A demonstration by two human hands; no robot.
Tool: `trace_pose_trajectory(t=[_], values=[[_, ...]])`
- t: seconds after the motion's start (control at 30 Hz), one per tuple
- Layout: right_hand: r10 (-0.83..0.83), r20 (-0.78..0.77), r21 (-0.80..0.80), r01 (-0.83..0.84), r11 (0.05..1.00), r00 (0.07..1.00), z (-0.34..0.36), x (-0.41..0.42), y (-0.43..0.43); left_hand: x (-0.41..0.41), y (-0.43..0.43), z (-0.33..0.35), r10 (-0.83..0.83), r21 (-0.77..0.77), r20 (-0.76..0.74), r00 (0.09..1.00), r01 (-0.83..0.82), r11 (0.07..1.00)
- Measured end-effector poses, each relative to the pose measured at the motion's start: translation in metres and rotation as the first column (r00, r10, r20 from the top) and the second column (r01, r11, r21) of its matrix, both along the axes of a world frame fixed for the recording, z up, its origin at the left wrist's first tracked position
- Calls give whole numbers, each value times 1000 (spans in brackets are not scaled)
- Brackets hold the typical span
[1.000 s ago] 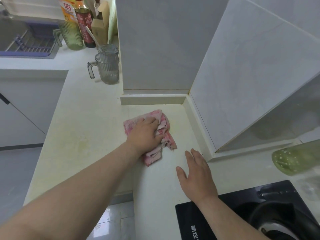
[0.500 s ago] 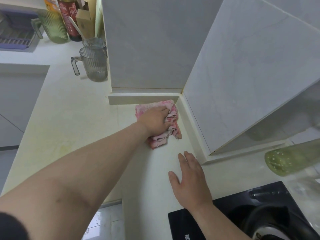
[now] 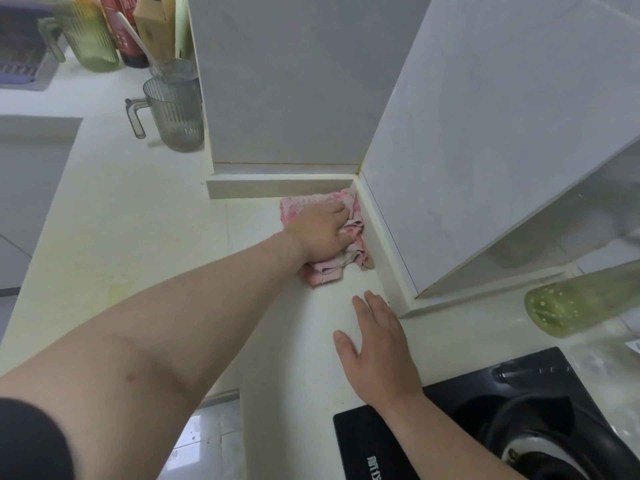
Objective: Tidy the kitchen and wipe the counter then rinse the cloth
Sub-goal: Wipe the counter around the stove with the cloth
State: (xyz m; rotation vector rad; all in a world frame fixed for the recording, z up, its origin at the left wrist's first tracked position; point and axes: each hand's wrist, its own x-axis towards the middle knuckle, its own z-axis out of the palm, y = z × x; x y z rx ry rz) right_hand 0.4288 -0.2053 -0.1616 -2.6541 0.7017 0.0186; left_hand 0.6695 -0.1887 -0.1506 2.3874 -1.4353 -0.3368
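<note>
We pressed the pink cloth [image 3: 325,271] into the corner of the wall ledge [image 3: 277,187], left hand [image 3: 320,233] seemingly curled into it. The right hand [image 3: 377,351] lay flat, fingers spread, near the ledge. Firm pressure along its seam should lift grime.

My left hand [image 3: 322,233] slides the pink cloth [image 3: 323,273] away from me over the table [image 3: 138,220], from the open middle where it lay a second ago into the far corner. The cloth's top edge, earlier apart from the low back ledge [image 3: 277,188], now touches it, and its right side lies against the side ledge [image 3: 377,244]. My arm stretches farther, and more of my dark sleeve [image 3: 31,441] shows at lower left.
</note>
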Motion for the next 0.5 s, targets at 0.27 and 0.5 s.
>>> trace_pose_trajectory(t=[0.27, 0.5], values=[[-100, 211, -13, 105, 994, 972, 1, -6, 2, -45, 10, -6, -52, -35, 44, 998, 54, 998], [-275, 222, -82, 299, 951, 935, 15, -39, 24, -89, 34, -6, -118, -46, 18, 993, 118, 992]])
